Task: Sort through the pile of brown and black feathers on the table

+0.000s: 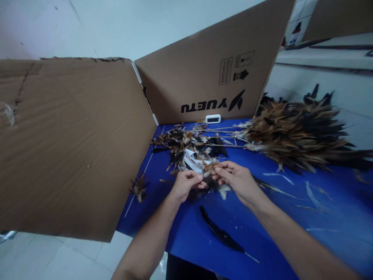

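Fingers [223, 172] are pinched beyond the black feather [220, 234], a brown tuft [210, 168] held by right hand [240, 181], slanted toward left hand [184, 184].

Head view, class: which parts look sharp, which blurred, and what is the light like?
Head view: the large lettering on the cardboard panel is legible; head view: the blue table smears at right, as does a pale strip, and the pinched feathers look soft; head view: dim, cool light.

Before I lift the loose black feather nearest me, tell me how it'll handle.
Being one slim plume, the black feather is probably very light. Its thin, bare quill looks springy rather than floppy; the wider dark vane could ruffle.
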Motion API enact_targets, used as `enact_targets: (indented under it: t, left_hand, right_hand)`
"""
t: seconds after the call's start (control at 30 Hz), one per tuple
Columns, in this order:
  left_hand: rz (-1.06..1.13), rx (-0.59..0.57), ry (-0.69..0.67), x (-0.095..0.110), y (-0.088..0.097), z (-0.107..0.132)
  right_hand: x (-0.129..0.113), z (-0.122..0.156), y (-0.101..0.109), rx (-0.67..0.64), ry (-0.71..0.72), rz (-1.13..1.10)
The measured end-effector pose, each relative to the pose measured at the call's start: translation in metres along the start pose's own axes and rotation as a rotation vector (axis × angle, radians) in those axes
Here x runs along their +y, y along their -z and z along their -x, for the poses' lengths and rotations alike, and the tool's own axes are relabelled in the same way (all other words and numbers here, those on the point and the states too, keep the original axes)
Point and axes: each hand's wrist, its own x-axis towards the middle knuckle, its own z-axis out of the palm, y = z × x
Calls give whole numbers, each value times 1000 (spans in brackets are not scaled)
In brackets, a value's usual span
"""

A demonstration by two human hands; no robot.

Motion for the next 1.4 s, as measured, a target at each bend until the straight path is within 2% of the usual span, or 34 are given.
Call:
enact_targets:
  t: [0.13,0.3,0.57,0.87,1.2,1.4]
  left_hand:
    - [106,25,13,-2,1,-2]
    - [175,19,45,-1,-2,-2]
    - [141,-6,58,-2,-3,0]
    - [78,-46,55,-5,-4,2]
    - [199,4,81,-4,-4,0]
    - [179,25,96,-4,-8,0]
  right_hand:
    - [3,3,-1,-18,26,-16]
    - [9,9,-10,-106,-40,145]
    - [15,8,-10,-42,3,211]
    - [15,8,-11,-17,7,180]
    - [16,11,-14,-18,-21,73]
    - [18,11,-14,-59,4,87]
